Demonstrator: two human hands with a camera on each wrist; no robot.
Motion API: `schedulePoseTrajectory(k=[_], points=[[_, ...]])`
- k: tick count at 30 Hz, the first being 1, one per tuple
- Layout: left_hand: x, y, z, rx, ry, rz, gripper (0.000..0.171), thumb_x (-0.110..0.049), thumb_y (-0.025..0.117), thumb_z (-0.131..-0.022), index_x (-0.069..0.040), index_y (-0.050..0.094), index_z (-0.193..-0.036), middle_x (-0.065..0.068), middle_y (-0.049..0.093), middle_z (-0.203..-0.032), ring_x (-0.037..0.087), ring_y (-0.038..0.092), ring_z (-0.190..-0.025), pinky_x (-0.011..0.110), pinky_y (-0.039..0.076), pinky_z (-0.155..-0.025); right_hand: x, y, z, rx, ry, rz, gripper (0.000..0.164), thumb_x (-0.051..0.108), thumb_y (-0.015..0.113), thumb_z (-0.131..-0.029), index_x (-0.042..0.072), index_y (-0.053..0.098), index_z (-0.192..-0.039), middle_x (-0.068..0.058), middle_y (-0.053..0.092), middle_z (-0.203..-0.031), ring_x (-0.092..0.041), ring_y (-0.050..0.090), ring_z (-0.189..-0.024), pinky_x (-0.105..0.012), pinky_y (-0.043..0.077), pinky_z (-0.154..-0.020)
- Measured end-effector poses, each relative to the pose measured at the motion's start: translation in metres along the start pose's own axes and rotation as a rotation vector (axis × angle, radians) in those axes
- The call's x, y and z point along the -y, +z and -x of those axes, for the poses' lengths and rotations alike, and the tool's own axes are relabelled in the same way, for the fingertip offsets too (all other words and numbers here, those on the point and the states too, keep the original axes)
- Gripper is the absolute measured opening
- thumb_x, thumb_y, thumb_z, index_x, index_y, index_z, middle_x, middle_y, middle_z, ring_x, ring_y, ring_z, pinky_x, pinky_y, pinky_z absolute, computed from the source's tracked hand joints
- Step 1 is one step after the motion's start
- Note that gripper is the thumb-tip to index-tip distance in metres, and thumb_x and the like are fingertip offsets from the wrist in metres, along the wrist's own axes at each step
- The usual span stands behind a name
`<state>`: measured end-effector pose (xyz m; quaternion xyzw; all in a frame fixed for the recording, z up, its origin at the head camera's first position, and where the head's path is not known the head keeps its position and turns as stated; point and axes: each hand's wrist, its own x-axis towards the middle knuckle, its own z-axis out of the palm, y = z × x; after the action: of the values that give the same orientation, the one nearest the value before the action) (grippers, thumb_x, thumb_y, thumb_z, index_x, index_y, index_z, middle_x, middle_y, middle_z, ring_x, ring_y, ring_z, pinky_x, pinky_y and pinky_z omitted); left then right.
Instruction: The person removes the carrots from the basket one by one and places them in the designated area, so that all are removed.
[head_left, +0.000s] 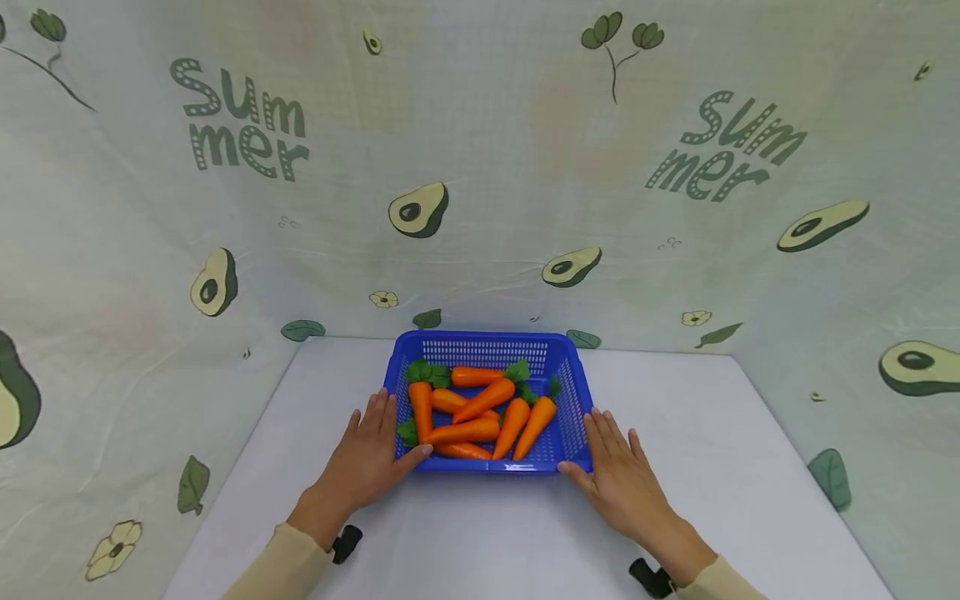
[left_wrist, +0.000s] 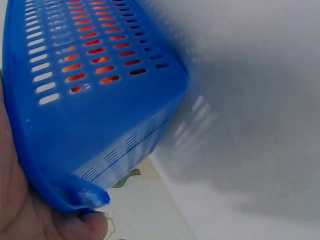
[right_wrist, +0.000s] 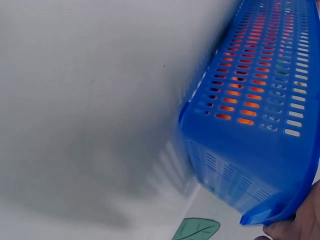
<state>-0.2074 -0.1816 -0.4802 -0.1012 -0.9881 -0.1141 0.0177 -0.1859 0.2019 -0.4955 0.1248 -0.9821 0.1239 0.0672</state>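
A blue plastic basket [head_left: 487,467] with slotted walls stands on the white table, and several orange carrots [head_left: 465,431] with green tops lie in it. At its front left corner is my left hand [head_left: 367,458], fingers straight along the left side and thumb at the front rim. My right hand [head_left: 622,479] mirrors this at the front right corner, its straight fingers against the right side and thumb by the front rim. Both wrist views show the basket's wall [left_wrist: 110,105] from outside, with orange showing through the slots and part of each hand right at the rim.
The white tabletop [head_left: 480,533] spreads around the basket. Behind and on both sides hangs a pale cloth [head_left: 480,125] printed with avocados, leaves and lettering. A dark wrist strap piece [head_left: 347,543] shows by the left sleeve, another [head_left: 649,577] by the right.
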Motion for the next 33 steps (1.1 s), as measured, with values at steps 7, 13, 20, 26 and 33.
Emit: schedulePoseTrajectory(k=[7,13,20,26,33], points=[[0.006,-0.005,-0.003,0.031,0.016,-0.038,0.118,-0.088,0.036,-0.078,-0.002,0.016,-0.156,0.017,0.014,-0.163,0.037,0.014,-0.151,0.067,0.01,-0.117,-0.002,0.001,0.005,-0.002,0.007,-0.021,0.087,0.065,0.043,-0.095,0.002,0.028,-0.153,-0.019,0.024,-0.16,-0.038,0.019,-0.149,-0.065,0.015,-0.117],[0.009,-0.007,-0.005,0.054,0.048,-0.071,0.118,-0.087,0.04,-0.078,-0.002,0.016,-0.156,0.017,0.015,-0.163,0.036,0.015,-0.151,0.067,0.009,-0.117,-0.006,0.003,0.007,-0.019,-0.011,-0.029,0.087,0.064,0.043,-0.095,0.001,0.028,-0.152,-0.019,0.024,-0.16,-0.038,0.02,-0.149,-0.065,0.018,-0.116],[0.013,-0.006,-0.004,0.054,0.029,-0.101,0.123,-0.091,0.036,-0.074,-0.002,0.015,-0.156,0.018,0.015,-0.163,0.037,0.014,-0.151,0.066,0.008,-0.117,-0.007,0.002,0.003,-0.007,-0.034,-0.049,0.089,0.066,0.041,-0.094,0.001,0.027,-0.153,-0.017,0.022,-0.161,-0.036,0.017,-0.15,-0.063,0.018,-0.117],[0.013,-0.006,-0.004,0.059,0.028,-0.073,0.122,-0.09,0.038,-0.075,-0.001,0.014,-0.156,0.019,0.014,-0.163,0.037,0.015,-0.15,0.066,0.011,-0.117,-0.008,0.0,0.001,-0.021,-0.052,-0.053,0.089,0.065,0.045,-0.094,0.001,0.028,-0.153,-0.019,0.023,-0.161,-0.037,0.019,-0.149,-0.062,0.022,-0.117],[0.011,-0.008,-0.005,0.087,0.033,-0.081,0.125,-0.094,0.031,-0.073,-0.002,0.012,-0.156,0.019,0.013,-0.163,0.037,0.014,-0.151,0.065,0.01,-0.118,-0.015,-0.005,0.001,-0.061,-0.126,-0.038,0.084,0.061,0.052,-0.093,-0.001,0.036,-0.149,-0.02,0.033,-0.156,-0.038,0.033,-0.143,-0.057,0.031,-0.114]])
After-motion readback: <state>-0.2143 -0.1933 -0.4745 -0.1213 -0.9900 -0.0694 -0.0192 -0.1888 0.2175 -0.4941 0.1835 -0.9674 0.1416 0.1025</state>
